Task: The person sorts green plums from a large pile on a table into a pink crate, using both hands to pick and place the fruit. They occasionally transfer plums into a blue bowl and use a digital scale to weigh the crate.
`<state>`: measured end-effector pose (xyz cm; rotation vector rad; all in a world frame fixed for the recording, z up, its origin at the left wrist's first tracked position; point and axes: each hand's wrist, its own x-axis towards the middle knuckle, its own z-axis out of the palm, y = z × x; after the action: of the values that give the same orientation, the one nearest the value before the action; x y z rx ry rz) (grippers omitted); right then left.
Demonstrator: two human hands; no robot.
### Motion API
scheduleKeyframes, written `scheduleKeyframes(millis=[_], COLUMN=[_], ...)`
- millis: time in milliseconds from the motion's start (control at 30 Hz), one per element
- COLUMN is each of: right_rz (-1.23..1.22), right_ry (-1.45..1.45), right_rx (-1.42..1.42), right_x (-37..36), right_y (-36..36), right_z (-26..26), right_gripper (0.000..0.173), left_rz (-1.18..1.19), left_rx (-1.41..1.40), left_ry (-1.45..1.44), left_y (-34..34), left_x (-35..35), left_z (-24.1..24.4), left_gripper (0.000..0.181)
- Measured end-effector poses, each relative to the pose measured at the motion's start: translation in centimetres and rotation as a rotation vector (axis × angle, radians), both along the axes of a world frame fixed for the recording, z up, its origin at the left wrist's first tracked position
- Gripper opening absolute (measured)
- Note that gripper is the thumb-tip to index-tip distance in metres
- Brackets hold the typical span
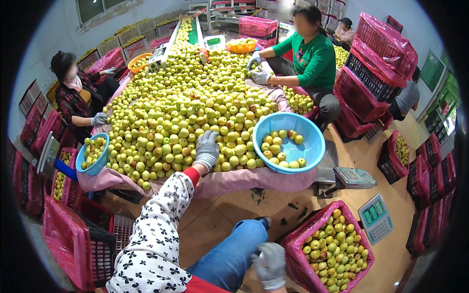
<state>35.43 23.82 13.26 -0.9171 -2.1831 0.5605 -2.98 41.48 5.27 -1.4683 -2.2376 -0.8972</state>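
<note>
My left hand (207, 150), in a grey knit glove, lies on the near part of a large heap of green-yellow jujube-like fruits (176, 124) spread over a table with a pink cloth (234, 183). Whether it grips a fruit is hidden by its back. In a similar glove, my right hand (270, 265) hangs low beside my knee, slightly blurred, its palm side not clear. To its right stands a black crate with a pink plastic liner (293, 252), full of fruits (335, 249). A blue plastic basket (311, 128) with several fruits rests at the table's right corner.
A smaller blue basket (81, 163) sits at the left corner. Digital scales (375, 219) stand at the right. One co-worker in green (315, 58) handles fruits at the right edge; another (82, 99) sits at the left. Stacked lined crates (366, 88) flank the table.
</note>
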Motion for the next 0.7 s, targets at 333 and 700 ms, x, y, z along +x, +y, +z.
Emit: scheduleKeyframes(millis=[333, 700], right_rz=[0.044, 0.024], right_ry=[-0.251, -0.217], right_rx=[0.145, 0.121], right_x=[-10.2, -12.7], right_y=[1.7, 1.9], right_z=[-2.6, -3.0], right_gripper=[0.017, 0.014], left_rz=[0.155, -0.147], left_rx=[-0.758, -0.328], left_ry=[0.009, 0.023], left_y=[7.8, 9.3], left_x=[-3.5, -7.1], left_z=[3.0, 3.3], left_gripper=[0.023, 0.016])
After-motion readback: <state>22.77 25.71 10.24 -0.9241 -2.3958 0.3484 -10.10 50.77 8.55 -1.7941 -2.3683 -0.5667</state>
